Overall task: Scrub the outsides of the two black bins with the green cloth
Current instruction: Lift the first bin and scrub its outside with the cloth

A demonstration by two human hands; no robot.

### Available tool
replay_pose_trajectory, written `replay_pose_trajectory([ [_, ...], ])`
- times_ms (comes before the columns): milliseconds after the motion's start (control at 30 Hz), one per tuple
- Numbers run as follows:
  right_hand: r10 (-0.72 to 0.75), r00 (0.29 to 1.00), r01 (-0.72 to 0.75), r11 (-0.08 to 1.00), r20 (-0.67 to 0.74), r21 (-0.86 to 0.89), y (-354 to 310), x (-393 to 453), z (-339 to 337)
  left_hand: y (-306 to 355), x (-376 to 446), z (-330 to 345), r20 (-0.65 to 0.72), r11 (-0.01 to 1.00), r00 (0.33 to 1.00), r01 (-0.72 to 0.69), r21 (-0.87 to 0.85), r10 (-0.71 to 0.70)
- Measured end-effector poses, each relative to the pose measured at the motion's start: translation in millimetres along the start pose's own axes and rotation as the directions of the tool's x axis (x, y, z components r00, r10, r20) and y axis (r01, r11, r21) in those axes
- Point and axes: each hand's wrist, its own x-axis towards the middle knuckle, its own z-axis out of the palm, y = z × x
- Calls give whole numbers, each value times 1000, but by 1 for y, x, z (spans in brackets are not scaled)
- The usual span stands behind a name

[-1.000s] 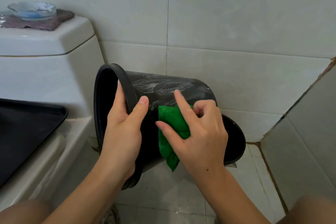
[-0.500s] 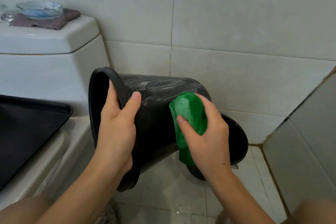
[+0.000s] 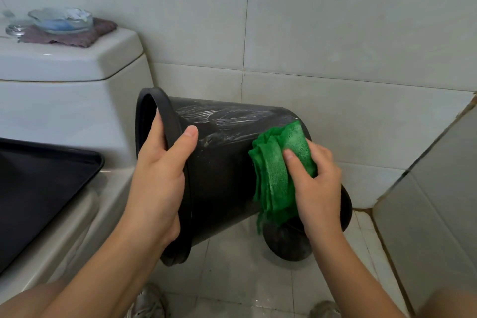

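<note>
Green cloth (image 3: pixel 280 170) slid toward bin (image 3: pixel 222 178) base, both hands gripping, white-tiled wall (image 3: pixel 335 33), wet floor (image 3: pixel 232 279)

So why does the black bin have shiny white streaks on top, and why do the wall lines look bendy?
Head view: the streaks on the black bin look like wet or soapy smears catching light; the wide-angle lens bends the wall tile lines; nothing looks badly blurred, including the green cloth.

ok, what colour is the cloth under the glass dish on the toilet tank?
Dusky purple cloth, seen in the head view.
</note>
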Motion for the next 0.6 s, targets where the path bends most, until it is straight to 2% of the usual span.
replay_pose_trajectory([
  [67, -114, 991, 103, 986, -74, -132, 4, -1, 3, 0, 0, -1, 2, 1000, 1000, 11, -9, -11],
  [133, -303, 942, 268, 938, -144, -221, 7, -2, 5, 0, -1, 0, -1, 1000, 1000, 21, -22, -21],
  [233, -625, 761, 490, 728, -171, -480, 12, -1, 7, 1, -2, 1, 1, 999, 1000, 18, -28, -18],
  [300, -717, 682, 530, 621, -146, -577, 17, 3, 6, 1, -3, 2, 5, 999, 1000, 9, -33, -9],
  [333, -730, 673, 546, 601, -122, -583, 18, 4, 6, 1, -3, 1, 7, 1000, 1000, 4, -28, -4],
  [400, -698, 713, 570, 627, -59, -531, 20, 4, 7, 1, -3, 0, 11, 1000, 1000, 4, -20, -3],
  [467, -599, 801, 541, 725, -2, -427, 17, 3, 8, 0, -3, -1, 12, 1000, 1000, 2, -15, -2],
  [533, -441, 895, 437, 842, 65, -316, 12, 0, 8, -1, -3, -2, 16, 1000, 1000, -9, -2, 9],
  [600, -308, 938, 341, 901, 158, -268, 6, -3, 7, -2, -4, -2, 19, 1000, 1000, -21, 7, 21],
])
